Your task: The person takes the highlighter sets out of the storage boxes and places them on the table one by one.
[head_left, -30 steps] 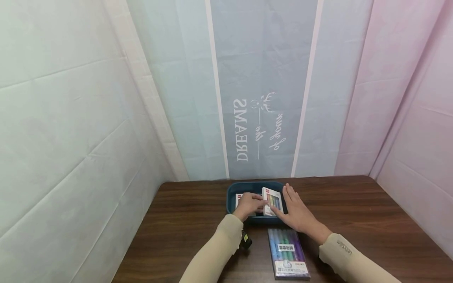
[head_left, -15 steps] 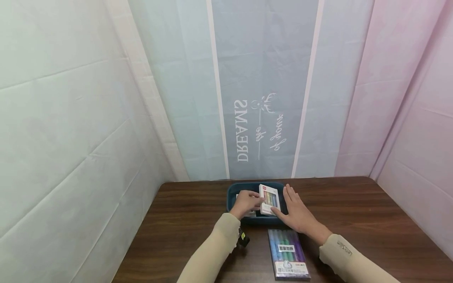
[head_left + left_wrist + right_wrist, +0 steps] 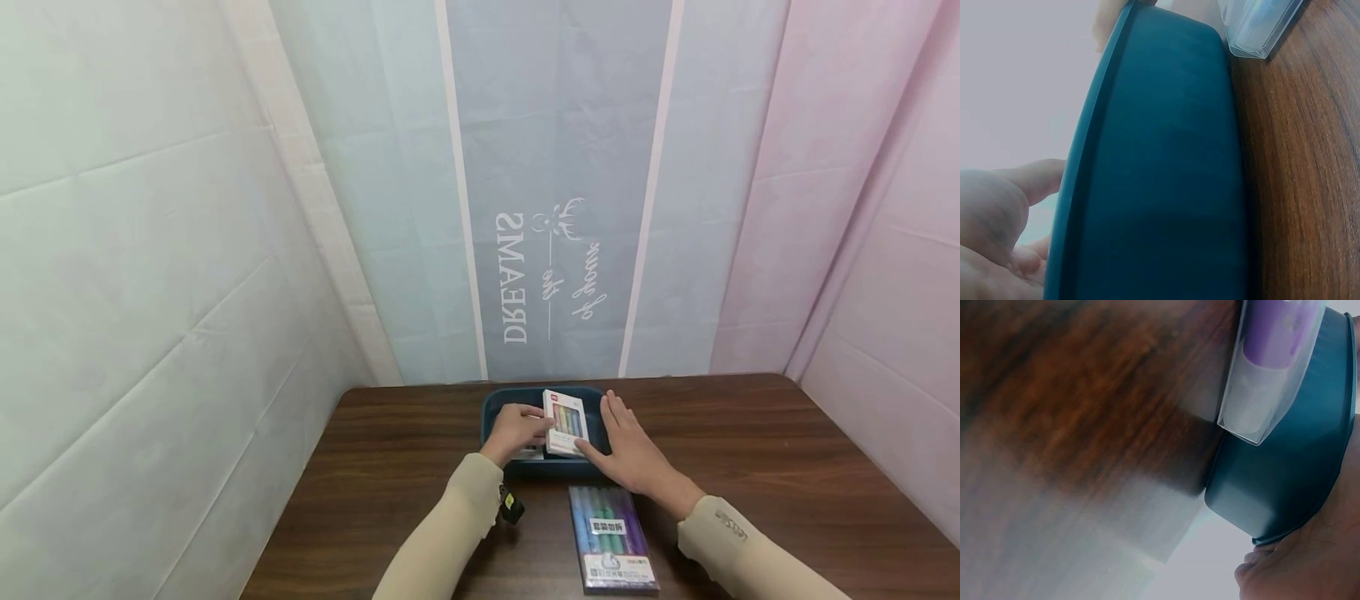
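A white box of coloured pens (image 3: 566, 423) leans inside the dark teal bin (image 3: 542, 468) in the head view. My left hand (image 3: 517, 433) pinches the box at its left edge. Under that hand lies another white pack (image 3: 531, 454), mostly hidden. My right hand (image 3: 633, 450) has straight fingers along the bin's right rim, and its thumb reaches over the front rim to the box's lower right corner. In the left wrist view the bin wall (image 3: 1160, 150) hides what the left hand (image 3: 991, 219) holds. The right wrist view shows the right hand (image 3: 1310, 562) against the rim.
A clear case of blue, green and purple pens (image 3: 611, 542) lies on the brown wooden table (image 3: 375, 467), just in front of the bin. A patterned cloth (image 3: 562, 125) hangs behind the table. A black wrist camera (image 3: 512, 505) sits below the left sleeve.
My left hand has moved slightly left, drawing the white box of pens left within the bin and over the other pack. The right hand has stayed in place.
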Available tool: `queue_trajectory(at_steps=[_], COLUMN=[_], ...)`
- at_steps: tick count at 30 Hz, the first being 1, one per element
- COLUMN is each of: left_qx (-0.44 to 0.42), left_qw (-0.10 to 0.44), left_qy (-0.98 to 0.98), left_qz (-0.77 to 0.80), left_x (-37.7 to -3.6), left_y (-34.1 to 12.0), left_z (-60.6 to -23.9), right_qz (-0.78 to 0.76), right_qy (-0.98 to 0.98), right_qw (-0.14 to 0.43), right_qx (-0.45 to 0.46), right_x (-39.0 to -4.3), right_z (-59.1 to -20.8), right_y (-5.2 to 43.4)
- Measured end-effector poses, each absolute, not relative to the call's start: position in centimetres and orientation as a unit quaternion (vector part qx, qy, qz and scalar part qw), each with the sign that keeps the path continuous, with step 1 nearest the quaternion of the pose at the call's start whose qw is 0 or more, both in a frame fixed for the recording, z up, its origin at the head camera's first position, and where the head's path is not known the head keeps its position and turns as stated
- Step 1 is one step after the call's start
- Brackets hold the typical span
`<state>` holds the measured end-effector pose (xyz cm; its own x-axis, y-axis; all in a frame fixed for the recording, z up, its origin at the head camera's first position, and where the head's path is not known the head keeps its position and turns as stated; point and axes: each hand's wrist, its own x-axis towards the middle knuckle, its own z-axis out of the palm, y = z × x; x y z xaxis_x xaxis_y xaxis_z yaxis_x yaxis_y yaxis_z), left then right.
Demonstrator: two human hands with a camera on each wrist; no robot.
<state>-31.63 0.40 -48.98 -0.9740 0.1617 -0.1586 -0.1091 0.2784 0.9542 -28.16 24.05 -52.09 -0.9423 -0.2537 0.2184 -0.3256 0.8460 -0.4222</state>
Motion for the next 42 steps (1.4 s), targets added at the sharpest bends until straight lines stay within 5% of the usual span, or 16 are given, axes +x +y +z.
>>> queue_trajectory(at_steps=[42], left_qx=[0.023], left_qw=[0.096], left_qy=[0.770], left_qz=[0.630], left_x=[-32.3], left_y=[-1.3], left_z=[-48.4], right_qz=[0.234], right_qy=[-0.959], right_qw=[0.070], right_qx=[0.147], right_x=[-28.3], right_z=[-52.1], right_y=[24.1])
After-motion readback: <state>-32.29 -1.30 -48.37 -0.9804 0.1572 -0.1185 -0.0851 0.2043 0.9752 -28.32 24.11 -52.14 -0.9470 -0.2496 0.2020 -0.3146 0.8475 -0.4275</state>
